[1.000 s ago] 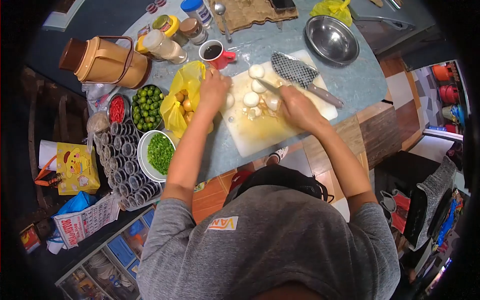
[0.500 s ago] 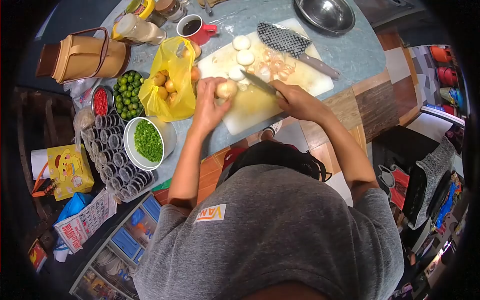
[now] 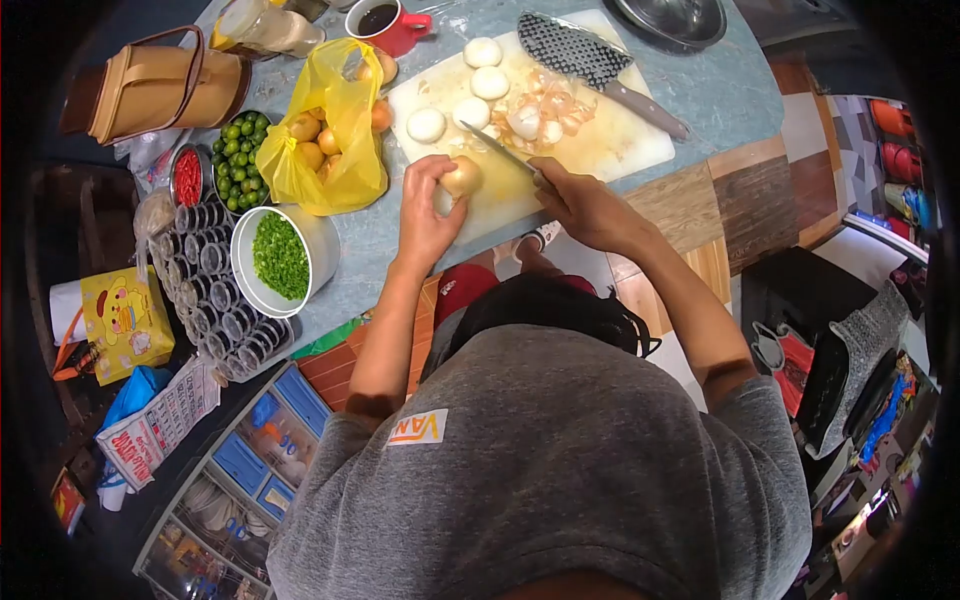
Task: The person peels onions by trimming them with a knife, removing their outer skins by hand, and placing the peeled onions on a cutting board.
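Note:
My left hand (image 3: 430,203) is closed around an unpeeled brown onion (image 3: 462,177) at the near edge of the white cutting board (image 3: 640,150). In my right hand (image 3: 585,203) is a knife (image 3: 497,146), its blade pointing up and left over the board, just right of the onion. Several peeled white onions lie on the board, one of them a peeled onion (image 3: 426,125) close above my left fingers. Brown onion skins (image 3: 562,105) are heaped beyond the blade. A wide cleaver with a patterned cover on its blade (image 3: 575,50) rests along the board's far right side.
Left of the board stands a yellow plastic bag (image 3: 350,185) of onions. Around it are a white tub of chopped green onions (image 3: 325,255), a bowl of green citrus (image 3: 238,165), red chilies (image 3: 187,178), a red mug (image 3: 405,35) and a jug (image 3: 170,90). A metal bowl (image 3: 690,25) sits far right.
The view has shifted, so table items appear higher. My left hand has drawn the onion nearer to me on the board, uncovering a peeled onion. The knife remains in my right hand.

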{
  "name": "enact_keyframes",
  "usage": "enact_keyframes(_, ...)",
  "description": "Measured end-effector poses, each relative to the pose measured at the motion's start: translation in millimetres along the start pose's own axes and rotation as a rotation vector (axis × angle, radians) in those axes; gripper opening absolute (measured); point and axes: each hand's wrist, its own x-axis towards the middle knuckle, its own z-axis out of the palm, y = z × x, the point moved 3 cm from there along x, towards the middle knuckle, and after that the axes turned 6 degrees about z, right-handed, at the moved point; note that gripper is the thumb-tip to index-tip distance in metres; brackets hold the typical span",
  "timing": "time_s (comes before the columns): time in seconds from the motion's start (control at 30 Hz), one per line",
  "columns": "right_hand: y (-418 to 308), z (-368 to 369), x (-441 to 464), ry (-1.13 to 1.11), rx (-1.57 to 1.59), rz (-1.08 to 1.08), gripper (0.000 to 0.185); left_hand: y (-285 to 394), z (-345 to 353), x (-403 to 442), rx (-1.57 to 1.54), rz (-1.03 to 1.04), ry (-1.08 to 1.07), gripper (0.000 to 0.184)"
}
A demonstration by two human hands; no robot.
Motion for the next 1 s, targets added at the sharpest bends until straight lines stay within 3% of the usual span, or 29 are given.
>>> enact_keyframes(0.1, 1, 12, -11, 0.156, -0.026, -0.026, 0.028, -7, 10, -7, 0.037, 0.036, 0.045, 0.047)
enact_keyframes(0.2, -4, 29, -18, 0.206, -0.113, 0.085, 0.026, -17, 14, -13, 0.033, 0.024, 0.075, 0.049)
enact_keyframes(0.3, -5, 48, -21, 0.256, -0.202, 0.034, 0.023, -17, 14, -18, -0.001, 0.074, 0.061, 0.047)
enact_keyframes(0.4, -12, 63, -28, 0.344, -0.484, -0.42, 0.021, -15, 18, -23, 0.039, 0.129, 0.022, 0.047)
enact_keyframes(0.5, -13, 70, -29, 0.392, -0.179, -0.186, 0.021, -17, 27, -27, 0.151, 0.178, 0.012, 0.05)
enact_keyframes(1.0, -30, 72, -18, 0.255, -0.152, -0.082, 0.03, -30, 38, -34, 0.229, 0.278, -0.061, 0.053)
